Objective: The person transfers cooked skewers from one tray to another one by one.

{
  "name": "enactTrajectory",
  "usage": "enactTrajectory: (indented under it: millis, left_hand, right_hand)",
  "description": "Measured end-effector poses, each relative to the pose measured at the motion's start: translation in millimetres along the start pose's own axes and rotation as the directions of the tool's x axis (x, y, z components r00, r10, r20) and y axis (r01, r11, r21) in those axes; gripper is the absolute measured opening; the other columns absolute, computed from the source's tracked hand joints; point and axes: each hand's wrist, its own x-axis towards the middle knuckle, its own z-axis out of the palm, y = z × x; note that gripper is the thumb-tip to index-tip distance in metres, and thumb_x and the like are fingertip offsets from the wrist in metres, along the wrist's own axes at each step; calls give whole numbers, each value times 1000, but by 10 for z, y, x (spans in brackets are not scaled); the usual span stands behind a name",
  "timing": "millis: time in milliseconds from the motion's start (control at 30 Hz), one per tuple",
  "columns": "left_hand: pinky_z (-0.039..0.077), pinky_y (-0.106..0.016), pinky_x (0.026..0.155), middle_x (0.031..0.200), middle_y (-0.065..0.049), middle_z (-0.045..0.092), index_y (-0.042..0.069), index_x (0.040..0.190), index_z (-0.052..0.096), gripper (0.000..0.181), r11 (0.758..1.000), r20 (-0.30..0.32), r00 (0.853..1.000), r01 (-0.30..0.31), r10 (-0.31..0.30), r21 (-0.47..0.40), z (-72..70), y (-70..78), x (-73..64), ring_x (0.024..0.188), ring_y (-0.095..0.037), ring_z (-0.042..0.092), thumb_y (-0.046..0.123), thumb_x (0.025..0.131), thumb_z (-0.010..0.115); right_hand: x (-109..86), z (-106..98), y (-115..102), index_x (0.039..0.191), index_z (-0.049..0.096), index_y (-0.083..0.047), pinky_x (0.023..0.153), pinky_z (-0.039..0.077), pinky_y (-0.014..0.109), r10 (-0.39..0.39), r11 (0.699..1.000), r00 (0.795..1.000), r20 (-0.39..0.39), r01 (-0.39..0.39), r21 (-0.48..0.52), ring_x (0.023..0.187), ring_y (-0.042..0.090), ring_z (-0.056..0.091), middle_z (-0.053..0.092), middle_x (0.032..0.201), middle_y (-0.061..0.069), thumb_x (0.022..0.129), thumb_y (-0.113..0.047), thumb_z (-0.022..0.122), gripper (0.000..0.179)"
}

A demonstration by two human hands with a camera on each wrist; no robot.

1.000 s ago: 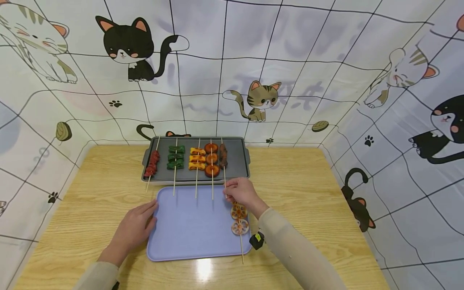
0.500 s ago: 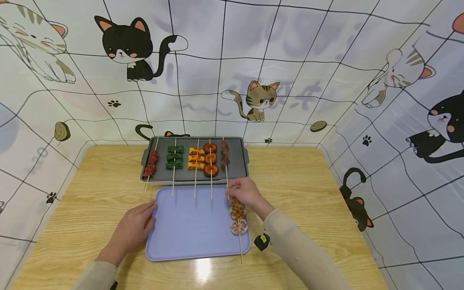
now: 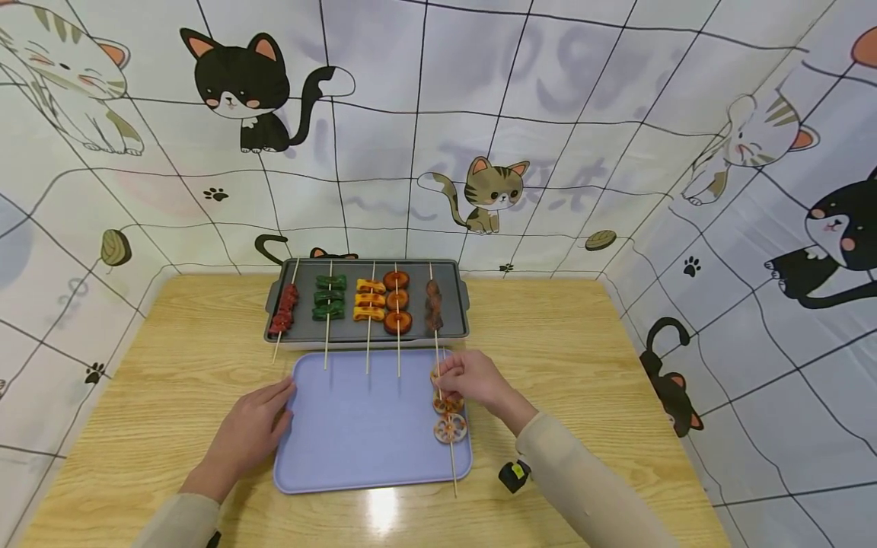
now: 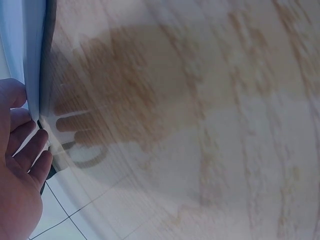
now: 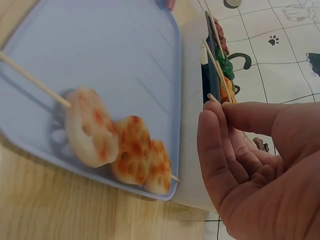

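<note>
In the head view my right hand (image 3: 471, 378) pinches the lower stick of a brown meat skewer (image 3: 435, 304), between thumb and index finger. Its meat hangs over or lies on the right part of the grey grill pan (image 3: 346, 332); I cannot tell which. Below that hand a lotus root skewer (image 3: 450, 428) lies along the right side of the lavender tray (image 3: 363, 426). The right wrist view shows the lotus slices (image 5: 131, 150) up close and my right hand (image 5: 250, 165) pinching the stick's end. My left hand (image 3: 250, 426) rests against the tray's left rim, its fingers fairly straight.
Red meat (image 3: 284, 308), green vegetable (image 3: 329, 297), yellow (image 3: 370, 299) and round orange-brown (image 3: 397, 301) skewers lie on the pan, sticks reaching over the tray. A wooden table (image 3: 562, 365) holds everything. A cat-patterned cloth (image 3: 384, 137) hangs behind and at the sides.
My right hand has moved right and toward me with the meat skewer, whose meat slid down the pan and away from the round slices. The left hand stays at the tray rim.
</note>
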Motion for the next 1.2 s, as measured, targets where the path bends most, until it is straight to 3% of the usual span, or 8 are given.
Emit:
enactTrajectory:
  millis: [333, 533, 867, 1200]
  left_hand:
    - [48, -57, 100, 138, -17, 58, -2, 128, 61, 45, 1000, 0, 1000, -2, 2, 3, -20, 3, 1, 121, -38, 59, 15, 87, 68]
    - [48, -56, 101, 139, -16, 57, -1, 129, 61, 45, 1000, 6, 1000, 3, -3, 3, -13, -1, 0, 122, -37, 58, 15, 88, 68]
    - [48, -56, 100, 138, -16, 58, -1, 129, 61, 45, 1000, 7, 1000, 5, -5, 7, 5, -9, -1, 122, -37, 58, 16, 87, 68]
    - [49, -57, 99, 138, -16, 58, -1, 129, 61, 46, 1000, 0, 1000, 8, -8, 9, 9, -9, -1, 121, -37, 59, 16, 87, 68]
  right_hand:
    - [-253, 4, 87, 83, 61, 4, 66, 63, 41, -4, 1000, 993, 121, 1, 24, 59, 13, 64, 68, 68, 9, 85, 0, 67, 8]
    - [-374, 65, 173, 81, 60, 4, 62, 62, 33, -6, 999, 983, 185, -1, 40, 57, 8, 63, 68, 65, 7, 83, 1, 68, 9]
    - [-539, 178, 301, 80, 61, 6, 59, 60, 28, -28, 999, 964, 263, 20, 33, 55, 8, 63, 69, 65, 18, 82, 0, 70, 11]
    - [-626, 316, 411, 79, 61, 4, 57, 60, 26, -8, 997, 944, 331, -16, 70, 56, 9, 65, 70, 72, 27, 81, 4, 68, 8]
